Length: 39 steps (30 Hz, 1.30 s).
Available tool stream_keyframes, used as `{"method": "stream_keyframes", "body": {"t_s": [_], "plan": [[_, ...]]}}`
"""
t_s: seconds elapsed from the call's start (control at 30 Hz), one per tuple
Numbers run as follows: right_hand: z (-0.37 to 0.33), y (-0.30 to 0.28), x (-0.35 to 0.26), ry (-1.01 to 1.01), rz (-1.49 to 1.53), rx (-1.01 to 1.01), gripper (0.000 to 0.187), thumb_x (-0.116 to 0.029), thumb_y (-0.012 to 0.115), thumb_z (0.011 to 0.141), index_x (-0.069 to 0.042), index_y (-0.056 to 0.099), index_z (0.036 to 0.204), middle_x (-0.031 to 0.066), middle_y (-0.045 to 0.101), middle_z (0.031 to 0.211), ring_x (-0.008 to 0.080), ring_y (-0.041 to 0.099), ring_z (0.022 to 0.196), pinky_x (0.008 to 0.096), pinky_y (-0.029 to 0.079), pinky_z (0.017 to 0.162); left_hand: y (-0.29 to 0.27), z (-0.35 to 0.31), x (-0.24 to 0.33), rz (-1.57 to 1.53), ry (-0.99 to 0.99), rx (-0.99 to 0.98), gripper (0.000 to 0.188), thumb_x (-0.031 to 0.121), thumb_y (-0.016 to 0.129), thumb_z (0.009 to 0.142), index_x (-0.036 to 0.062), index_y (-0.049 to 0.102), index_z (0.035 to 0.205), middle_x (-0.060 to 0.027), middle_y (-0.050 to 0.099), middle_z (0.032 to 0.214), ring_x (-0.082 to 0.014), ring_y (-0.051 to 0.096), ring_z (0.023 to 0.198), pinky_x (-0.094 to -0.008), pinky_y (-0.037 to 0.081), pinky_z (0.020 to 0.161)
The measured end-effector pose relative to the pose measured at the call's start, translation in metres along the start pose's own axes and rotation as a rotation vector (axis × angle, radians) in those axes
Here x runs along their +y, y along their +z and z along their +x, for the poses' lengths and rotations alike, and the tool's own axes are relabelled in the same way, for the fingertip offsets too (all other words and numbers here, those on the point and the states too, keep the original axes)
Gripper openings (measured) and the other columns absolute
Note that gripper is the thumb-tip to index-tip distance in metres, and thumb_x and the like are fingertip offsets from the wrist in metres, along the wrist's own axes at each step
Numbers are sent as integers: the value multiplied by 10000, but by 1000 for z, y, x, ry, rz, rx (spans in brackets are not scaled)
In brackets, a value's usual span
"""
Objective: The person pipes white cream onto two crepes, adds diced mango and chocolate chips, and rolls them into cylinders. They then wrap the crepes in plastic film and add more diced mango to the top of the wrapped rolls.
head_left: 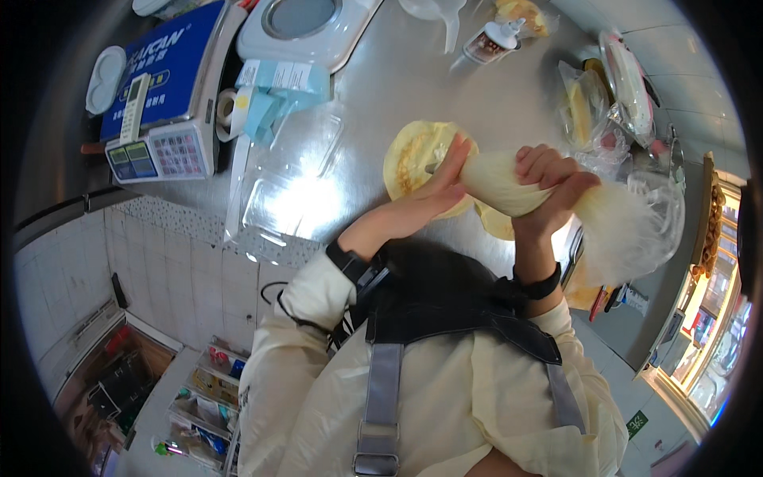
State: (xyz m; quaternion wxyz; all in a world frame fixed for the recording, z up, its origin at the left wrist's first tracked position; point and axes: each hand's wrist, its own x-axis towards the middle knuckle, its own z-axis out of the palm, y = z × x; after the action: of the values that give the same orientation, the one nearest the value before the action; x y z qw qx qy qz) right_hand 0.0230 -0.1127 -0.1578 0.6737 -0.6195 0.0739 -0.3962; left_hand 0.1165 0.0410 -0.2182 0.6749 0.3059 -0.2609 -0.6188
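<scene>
A piping bag [505, 184] full of pale yellow cream hangs slantwise over the steel worktop. My right hand [548, 187] is wrapped round its upper part, with the loose clear plastic [628, 230] trailing out behind. My left hand [425, 195] is at the narrow end, its fingers and thumb on either side of the bag. A small piece of the metal nozzle [431, 168] shows beside those fingers. Beneath lies a round yellow pancake [404, 163] with a browned middle, partly covered by my left hand. Another yellow piece [497, 224] shows below the bag.
Clear plastic trays [274, 203] lie left on the worktop [381, 79]. Beyond them are light-blue packets [286, 83], a tape roll [229, 107] and a digital scale [163, 155] bearing a blue box [171, 60]. A squeeze bottle [491, 41] stands at the back; bagged food [584, 111] lies right.
</scene>
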Motion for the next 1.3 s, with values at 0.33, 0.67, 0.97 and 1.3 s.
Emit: {"method": "stream_keyframes", "body": {"t_s": [0.33,0.67,0.97,1.3], "plan": [[-19,-22,1,154,-199,-114,547,-437,220,1012,-36,582,920,199,552,1168,372,418,1249,521,229,1094,19,25,5,461,106,-9,731,381,372,997,-16,-23,1467,-187,-34,1548,-266,1,1439,-339,88,1147],[-16,-4,34,66,-316,131,520,-438,192,1017,-62,454,769,124,580,799,332,588,936,450,424,895,9,0,-6,170,37,-51,788,467,322,993,20,-134,1454,-146,-163,1541,-254,82,1435,-342,152,1138],[-12,15,25,141,-407,106,502,-455,204,1013,-82,403,742,86,522,713,282,574,862,434,426,886,0,-16,-1,231,46,-60,781,476,321,992,28,-116,1459,-120,-160,1545,-239,103,1432,-329,144,1140],[-11,-13,19,83,-413,181,522,-420,217,1018,-60,412,694,84,516,661,233,595,786,368,468,831,9,6,-5,132,-5,-138,683,363,323,1020,15,-54,1471,-98,-59,1560,-187,130,1422,-299,153,1135]]}}
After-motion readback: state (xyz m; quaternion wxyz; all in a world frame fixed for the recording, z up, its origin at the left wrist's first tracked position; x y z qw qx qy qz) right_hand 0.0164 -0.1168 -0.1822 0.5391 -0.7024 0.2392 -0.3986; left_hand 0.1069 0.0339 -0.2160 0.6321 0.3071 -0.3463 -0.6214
